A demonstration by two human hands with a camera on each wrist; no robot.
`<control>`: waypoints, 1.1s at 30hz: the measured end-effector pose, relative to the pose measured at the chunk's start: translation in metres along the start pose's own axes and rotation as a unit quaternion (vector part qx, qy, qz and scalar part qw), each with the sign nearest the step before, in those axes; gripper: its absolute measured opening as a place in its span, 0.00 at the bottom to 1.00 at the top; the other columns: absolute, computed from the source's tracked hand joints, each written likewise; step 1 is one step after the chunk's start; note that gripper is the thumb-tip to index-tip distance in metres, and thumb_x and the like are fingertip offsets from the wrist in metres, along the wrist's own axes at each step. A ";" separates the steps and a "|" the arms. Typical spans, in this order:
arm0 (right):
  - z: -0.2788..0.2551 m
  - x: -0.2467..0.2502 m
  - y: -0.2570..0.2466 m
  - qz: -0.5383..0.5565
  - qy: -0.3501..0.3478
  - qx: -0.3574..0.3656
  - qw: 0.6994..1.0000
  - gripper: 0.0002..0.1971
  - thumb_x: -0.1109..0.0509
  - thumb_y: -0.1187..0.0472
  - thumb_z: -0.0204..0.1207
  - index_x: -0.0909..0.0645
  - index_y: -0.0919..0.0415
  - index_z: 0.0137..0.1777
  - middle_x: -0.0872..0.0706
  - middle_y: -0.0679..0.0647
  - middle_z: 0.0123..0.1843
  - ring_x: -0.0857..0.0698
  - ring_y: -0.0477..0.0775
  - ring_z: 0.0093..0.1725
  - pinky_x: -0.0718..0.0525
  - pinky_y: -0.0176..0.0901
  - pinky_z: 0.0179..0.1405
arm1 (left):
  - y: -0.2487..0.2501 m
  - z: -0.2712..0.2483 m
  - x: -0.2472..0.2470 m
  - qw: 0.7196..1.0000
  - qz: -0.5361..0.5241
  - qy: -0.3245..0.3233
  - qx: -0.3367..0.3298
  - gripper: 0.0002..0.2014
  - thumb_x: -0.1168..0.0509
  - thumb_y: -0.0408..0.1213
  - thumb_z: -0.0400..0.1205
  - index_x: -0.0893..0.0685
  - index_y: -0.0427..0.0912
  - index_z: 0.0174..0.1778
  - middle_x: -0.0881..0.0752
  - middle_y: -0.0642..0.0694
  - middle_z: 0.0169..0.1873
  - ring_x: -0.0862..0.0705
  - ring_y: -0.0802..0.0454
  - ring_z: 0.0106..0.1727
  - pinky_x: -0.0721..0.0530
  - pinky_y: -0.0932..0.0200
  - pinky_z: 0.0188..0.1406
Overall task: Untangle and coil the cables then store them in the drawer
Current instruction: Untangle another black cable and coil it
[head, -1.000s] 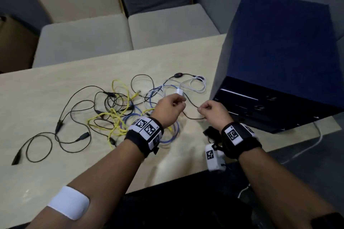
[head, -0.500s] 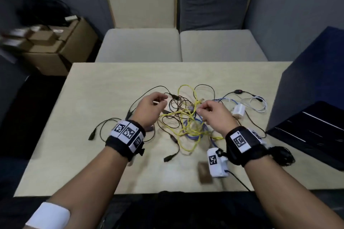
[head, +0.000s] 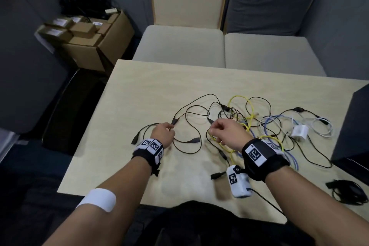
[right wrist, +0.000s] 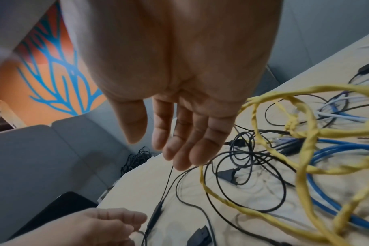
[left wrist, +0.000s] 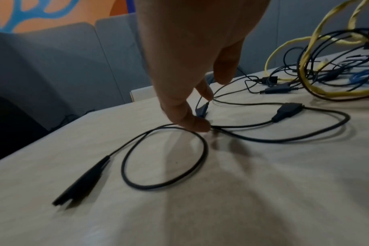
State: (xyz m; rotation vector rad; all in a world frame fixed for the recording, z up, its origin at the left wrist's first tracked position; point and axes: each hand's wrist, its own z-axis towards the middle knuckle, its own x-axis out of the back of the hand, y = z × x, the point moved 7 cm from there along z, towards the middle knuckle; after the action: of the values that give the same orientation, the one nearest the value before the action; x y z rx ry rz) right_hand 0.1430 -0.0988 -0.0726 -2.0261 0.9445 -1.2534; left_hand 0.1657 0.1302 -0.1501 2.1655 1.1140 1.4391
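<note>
A tangle of black, yellow [head: 252, 109], blue and white cables lies on the pale table [head: 139, 90]. My left hand [head: 162, 133] is at the tangle's left side. Its fingertips [left wrist: 197, 125] pinch a thin black cable [left wrist: 203, 149] where it crosses itself, beside a black plug [left wrist: 286, 110]. My right hand [head: 223, 132] hovers over the middle of the tangle. Its fingers [right wrist: 179, 141] are relaxed and hold nothing, with yellow loops [right wrist: 305, 149] and the blue cable [right wrist: 337, 146] just right of it. The dark drawer cabinet [head: 355, 126] stands at the right edge.
A white charger [head: 299, 131] with its white cable lies near the cabinet. A black coiled bundle [head: 347, 191] sits at the table's front right. Two cushioned seats [head: 179, 46] stand behind the table, and cardboard boxes [head: 89, 36] are on the floor at the left.
Both hands moved left, away from the white plug near the cabinet and across the tangle. The left hand has taken the black cable at the left. The right hand has opened.
</note>
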 end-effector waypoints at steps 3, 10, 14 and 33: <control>0.010 -0.001 -0.007 -0.007 -0.012 -0.001 1.000 0.07 0.29 0.59 0.78 0.18 0.63 0.47 0.15 0.52 0.38 0.16 0.51 0.35 0.20 0.42 0.36 | 0.000 0.018 -0.010 0.999 0.031 -0.018 0.006 0.15 0.38 0.37 0.82 0.15 0.45 0.63 0.14 0.42 0.60 0.16 0.45 0.58 0.24 0.65 0.51; 0.033 0.004 -0.009 -0.001 -0.019 -0.023 1.000 0.06 0.30 0.58 0.78 0.19 0.62 0.47 0.16 0.51 0.40 0.15 0.52 0.35 0.19 0.44 0.38 | 0.011 0.053 -0.020 0.988 0.151 -0.003 0.013 0.16 0.39 0.31 0.82 0.17 0.41 0.65 0.27 0.41 0.68 0.24 0.41 0.67 0.24 0.52 0.69; 0.043 0.008 -0.008 0.009 -0.006 -0.034 0.999 0.07 0.30 0.58 0.78 0.18 0.62 0.48 0.16 0.53 0.40 0.16 0.50 0.35 0.19 0.44 0.38 | 0.012 0.060 -0.015 0.997 0.060 0.040 -0.033 0.14 0.33 0.31 0.78 0.15 0.38 0.59 0.28 0.42 0.64 0.18 0.43 0.53 0.20 0.59 0.60; 0.052 0.075 -0.124 -0.104 0.191 0.118 0.969 0.09 0.28 0.54 0.76 0.19 0.48 0.55 0.22 0.48 0.36 0.24 0.49 0.37 0.26 0.45 0.39 | 0.209 -0.029 0.103 0.869 -0.371 -0.044 -0.324 0.15 0.33 0.15 0.74 0.18 0.42 0.45 0.15 0.44 0.37 0.16 0.54 0.38 0.16 0.62 0.46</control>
State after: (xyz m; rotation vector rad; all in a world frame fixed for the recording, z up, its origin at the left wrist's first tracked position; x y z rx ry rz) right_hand 0.2473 -0.0810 0.0392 -1.7622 0.7154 -1.8256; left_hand 0.2507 0.0667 0.0599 1.1303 1.0479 1.0996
